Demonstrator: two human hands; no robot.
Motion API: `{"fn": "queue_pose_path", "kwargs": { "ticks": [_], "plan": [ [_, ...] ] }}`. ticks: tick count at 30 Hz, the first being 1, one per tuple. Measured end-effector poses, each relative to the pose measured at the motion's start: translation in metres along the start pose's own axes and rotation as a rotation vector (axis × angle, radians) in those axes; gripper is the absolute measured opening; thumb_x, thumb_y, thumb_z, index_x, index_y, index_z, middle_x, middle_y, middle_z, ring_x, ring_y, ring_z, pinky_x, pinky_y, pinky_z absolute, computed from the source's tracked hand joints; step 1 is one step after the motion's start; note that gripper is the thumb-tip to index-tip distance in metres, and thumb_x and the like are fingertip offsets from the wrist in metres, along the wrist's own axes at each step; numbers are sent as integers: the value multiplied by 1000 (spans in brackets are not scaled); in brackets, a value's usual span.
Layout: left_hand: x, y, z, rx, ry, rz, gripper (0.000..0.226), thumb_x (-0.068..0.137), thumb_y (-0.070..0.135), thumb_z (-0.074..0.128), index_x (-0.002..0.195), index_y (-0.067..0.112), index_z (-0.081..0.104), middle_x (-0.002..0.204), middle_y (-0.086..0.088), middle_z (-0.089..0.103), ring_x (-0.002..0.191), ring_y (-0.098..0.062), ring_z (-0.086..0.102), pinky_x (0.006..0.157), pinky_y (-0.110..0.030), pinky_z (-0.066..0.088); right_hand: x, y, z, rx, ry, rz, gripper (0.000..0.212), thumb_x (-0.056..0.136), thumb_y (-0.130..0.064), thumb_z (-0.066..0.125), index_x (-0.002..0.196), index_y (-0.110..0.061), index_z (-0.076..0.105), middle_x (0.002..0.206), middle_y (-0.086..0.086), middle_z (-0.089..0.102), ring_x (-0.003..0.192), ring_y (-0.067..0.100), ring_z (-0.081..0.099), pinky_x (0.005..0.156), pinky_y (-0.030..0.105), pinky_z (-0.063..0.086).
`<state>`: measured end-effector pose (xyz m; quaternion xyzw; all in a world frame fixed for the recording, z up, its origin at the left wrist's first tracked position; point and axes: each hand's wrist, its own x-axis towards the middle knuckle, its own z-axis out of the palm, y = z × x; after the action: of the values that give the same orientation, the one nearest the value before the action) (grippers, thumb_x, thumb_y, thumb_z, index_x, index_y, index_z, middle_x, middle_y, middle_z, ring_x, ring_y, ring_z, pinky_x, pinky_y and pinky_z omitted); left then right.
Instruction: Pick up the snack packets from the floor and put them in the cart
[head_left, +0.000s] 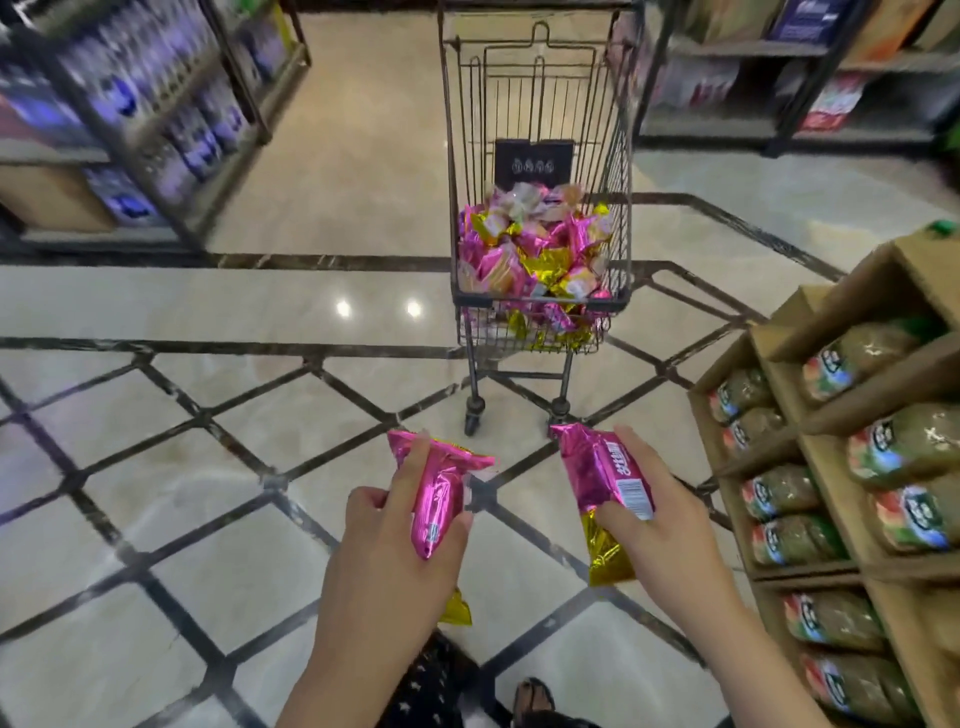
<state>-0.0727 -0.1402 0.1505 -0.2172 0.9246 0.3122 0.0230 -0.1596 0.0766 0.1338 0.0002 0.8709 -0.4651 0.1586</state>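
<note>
The left hand curls its fingers round a pink snack packet, whose long axis points away from the wrist, gold end trailing under the palm. The right hand grips a second packet the same way, pink end forward. Ahead of both hands, well apart, stands the cart, holding a heap of packets.

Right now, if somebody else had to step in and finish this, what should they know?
Left hand grips the left packet. Right hand grips the right packet. Both packets are pink with gold ends.
The cart stands ahead on the tiled floor and holds a pile of packets.
Done: both packets are picked up.
Left: step to the cart and drop both in.
</note>
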Motion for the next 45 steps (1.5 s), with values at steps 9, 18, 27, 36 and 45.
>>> {"fn": "queue_pose_path", "kwargs": {
  "ticks": [9, 18, 27, 36, 45],
  "plan": [
    [202, -1, -35, 19, -106, 123, 74, 89, 65, 46, 118, 79, -21, 105, 10, 35, 82, -4, 55, 73, -16, 50, 163, -62, 37, 130, 136, 93, 72, 69, -42, 55, 139, -46, 40, 103, -14, 62, 85, -5, 57, 57, 2, 40],
    [379, 53, -47, 41, -196, 278, 75, 90, 65, 48, 141, 67, -7, 99, 13, 36, 78, -1, 48, 67, -20, 46, 277, -92, 19, 184, 305, 179, 61, 88, -24, 68, 132, -54, 40, 105, -20, 61, 86, -5, 59, 64, 14, 43],
    [507, 130, 7, 41, -222, 196, 76, 92, 61, 46, 146, 59, -8, 108, 0, 41, 77, -10, 53, 71, -24, 45, 427, -79, -27, 83, 257, 217, 64, 88, -28, 66, 143, -44, 37, 109, -9, 63, 93, 7, 60, 74, 25, 46],
    [588, 155, 45, 150, -295, 282, 85, 92, 64, 45, 135, 61, -28, 117, 0, 39, 96, -18, 57, 86, -29, 52, 513, -68, -34, -47, 288, 317, 67, 87, -27, 63, 145, -38, 33, 102, 3, 62, 82, 21, 60, 65, 34, 45],
    [664, 139, 59, 525, -685, 522, 98, 85, 78, 33, 153, 32, -21, 163, -15, 0, 150, -34, 7, 122, -46, 14, 519, -61, 20, -299, 356, 726, 93, 88, -65, 48, 155, -28, -5, 127, 20, 49, 118, 38, 47, 92, 44, 44]
  ]
}}
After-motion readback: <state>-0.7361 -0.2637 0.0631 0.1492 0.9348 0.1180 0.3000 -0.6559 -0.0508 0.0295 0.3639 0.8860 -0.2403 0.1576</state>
